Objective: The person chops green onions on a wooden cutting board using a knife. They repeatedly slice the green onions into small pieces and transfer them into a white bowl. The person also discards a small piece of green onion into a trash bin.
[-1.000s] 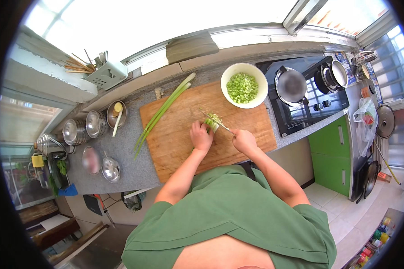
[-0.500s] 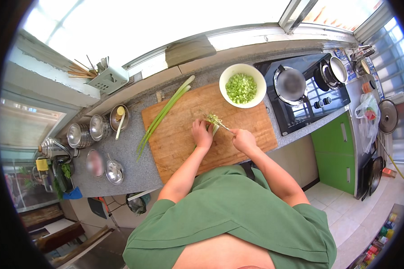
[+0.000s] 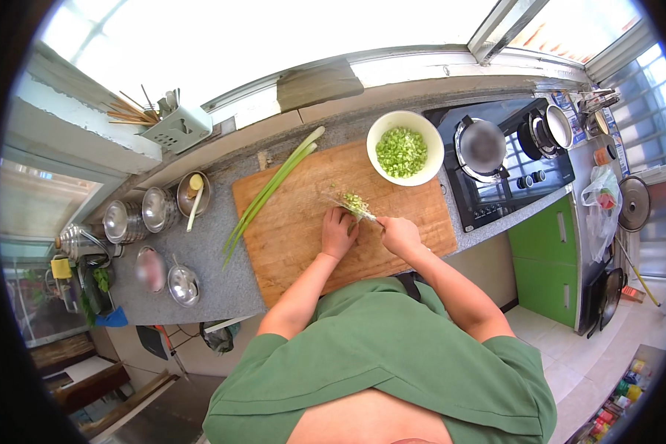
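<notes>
My right hand (image 3: 401, 237) is closed round the handle of a knife (image 3: 367, 216) above the cutting board. Chopped green onion (image 3: 355, 202) is heaped along the blade and on the wood beside it. Close against the blade, my left hand (image 3: 338, 234) has its fingers curled down; what they hold, if anything, is hidden beneath them. Whole green onion stalks (image 3: 274, 185) lie slanting across the left edge of the wooden cutting board (image 3: 296, 244). At its far right corner stands a white bowl (image 3: 373, 140) with chopped green pieces in it.
A black gas stove (image 3: 522, 152) lies to the right of the board. Left on the grey counter (image 3: 222, 285) are several metal bowls (image 3: 157, 209), a pan with a white-handled utensil (image 3: 194, 194), and a small metal dish (image 3: 183, 285). A utensil holder (image 3: 177, 129) sits by the window.
The stalk seen under my left hand before no longer shows. The knife blade has turned flatter, with chopped pieces along it. The whole view has shifted slightly.
</notes>
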Motion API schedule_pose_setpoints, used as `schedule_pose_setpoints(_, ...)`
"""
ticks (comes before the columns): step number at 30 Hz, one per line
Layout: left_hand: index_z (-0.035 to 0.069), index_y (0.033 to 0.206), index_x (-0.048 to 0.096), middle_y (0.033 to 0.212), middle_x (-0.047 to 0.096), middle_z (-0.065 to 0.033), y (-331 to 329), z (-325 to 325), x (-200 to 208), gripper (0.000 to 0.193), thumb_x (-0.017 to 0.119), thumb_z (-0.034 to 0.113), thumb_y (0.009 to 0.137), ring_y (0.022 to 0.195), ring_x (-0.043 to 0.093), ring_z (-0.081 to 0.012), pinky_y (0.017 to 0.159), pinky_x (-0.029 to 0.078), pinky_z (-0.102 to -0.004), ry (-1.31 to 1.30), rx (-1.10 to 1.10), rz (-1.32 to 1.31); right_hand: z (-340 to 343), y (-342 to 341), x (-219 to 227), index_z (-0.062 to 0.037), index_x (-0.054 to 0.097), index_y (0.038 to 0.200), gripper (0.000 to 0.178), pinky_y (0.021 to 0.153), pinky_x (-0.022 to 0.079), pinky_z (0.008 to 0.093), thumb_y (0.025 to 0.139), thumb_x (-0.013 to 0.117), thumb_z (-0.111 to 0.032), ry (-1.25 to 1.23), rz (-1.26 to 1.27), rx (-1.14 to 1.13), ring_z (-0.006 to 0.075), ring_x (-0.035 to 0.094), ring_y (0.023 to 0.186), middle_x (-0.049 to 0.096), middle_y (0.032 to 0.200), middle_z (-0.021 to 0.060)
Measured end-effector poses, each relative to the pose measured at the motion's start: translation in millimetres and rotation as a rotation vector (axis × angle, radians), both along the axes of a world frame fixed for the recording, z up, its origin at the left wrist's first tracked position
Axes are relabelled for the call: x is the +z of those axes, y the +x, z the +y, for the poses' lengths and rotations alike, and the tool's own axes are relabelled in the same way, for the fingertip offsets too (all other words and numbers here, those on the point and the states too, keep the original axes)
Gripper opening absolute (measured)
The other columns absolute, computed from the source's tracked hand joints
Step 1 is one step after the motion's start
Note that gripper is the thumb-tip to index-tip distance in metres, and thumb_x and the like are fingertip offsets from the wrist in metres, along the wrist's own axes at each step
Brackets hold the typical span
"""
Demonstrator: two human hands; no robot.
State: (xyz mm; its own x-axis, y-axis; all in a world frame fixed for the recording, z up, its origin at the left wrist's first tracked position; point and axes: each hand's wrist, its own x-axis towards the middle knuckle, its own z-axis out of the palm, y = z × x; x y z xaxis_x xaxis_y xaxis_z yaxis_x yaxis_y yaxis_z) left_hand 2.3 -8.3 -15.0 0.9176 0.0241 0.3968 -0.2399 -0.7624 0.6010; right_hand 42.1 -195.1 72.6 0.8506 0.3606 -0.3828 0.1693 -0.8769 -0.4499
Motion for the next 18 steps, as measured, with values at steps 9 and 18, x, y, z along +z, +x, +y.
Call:
schedule_pose_setpoints(9,0.007,0.084,0.061,0.097,0.056,-0.0134,1,1,-6,0.018,0.073,0.009,0.070,0.096,0.052,-0.0361,0.083,0.047,-0.0453,-0.055,0.012,0.025,6,6,5,-0.0176,0.070,0.116,0.034,0.077,0.053,0.0495,0.086,0.054,-0.014,-0.027,0.062,0.012,0.0382,0.067,0.086,0.070,0.092,0.0189)
schedule_pose_setpoints(18,0.006,0.080,0.061,0.096,0.055,-0.0131,1,1,-10,0.016,0.071,0.009,0.068,0.095,0.053,-0.0343,0.084,0.047,-0.0431,-0.049,0.007,0.063,28,11,-22,-0.0156,0.069,0.118,0.041,0.079,0.053,0.0512,0.082,0.052,-0.006,-0.050,0.136,-0.013,0.0414,0.066,0.087,0.069,0.089,0.0238)
